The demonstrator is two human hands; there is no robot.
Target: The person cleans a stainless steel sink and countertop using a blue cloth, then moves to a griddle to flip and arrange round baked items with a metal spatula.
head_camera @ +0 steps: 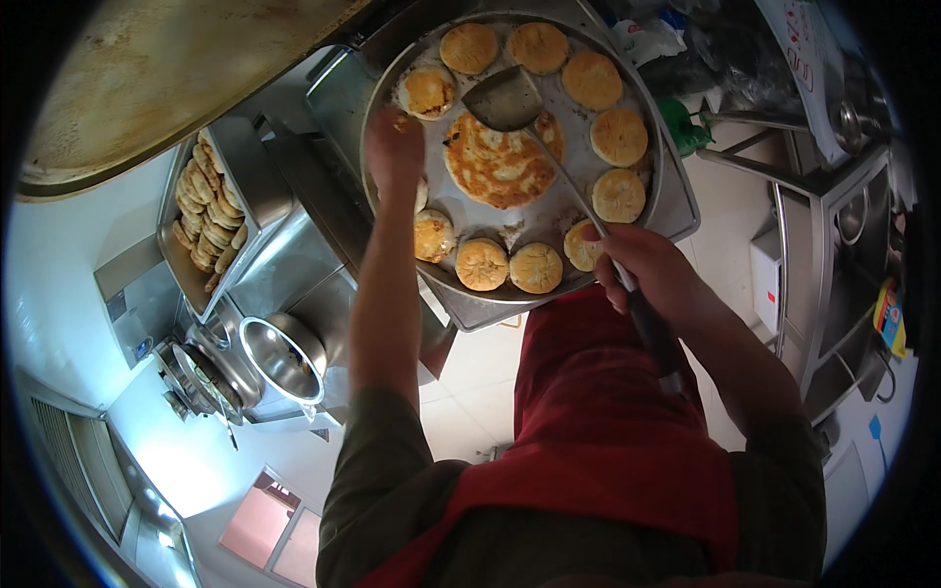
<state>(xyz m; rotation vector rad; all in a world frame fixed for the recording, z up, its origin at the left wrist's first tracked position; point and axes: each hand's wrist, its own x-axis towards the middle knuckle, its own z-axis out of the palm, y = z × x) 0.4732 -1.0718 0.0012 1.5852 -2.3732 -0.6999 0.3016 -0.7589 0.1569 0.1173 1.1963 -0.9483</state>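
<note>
A wide round metal pan [507, 239] lies before me, with a ring of small browned round flatbreads [616, 137] along its edge. At its centre sits a large, blotchy browned flatbread [500, 173]. My right hand [647, 268] grips the long handle of a metal spatula [503, 99]. The spatula's blade is over the upper part of the large flatbread and covers some of it. Blurred, my left hand [397, 151] is at the pan's left side, just below a flatbread with a dark split edge [426, 92]. Whether its fingers hold anything is unclear; it partly hides another flatbread [421, 195].
A large brownish metal lid or plate [162, 81] overhangs the upper left. Left of the pan, a deep steel tray [257, 173] holds many stacked flatbreads [209, 213]. A steel bowl [283, 360] stands below it. A steel rack [798, 184] and plastic bags [735, 55] are at right.
</note>
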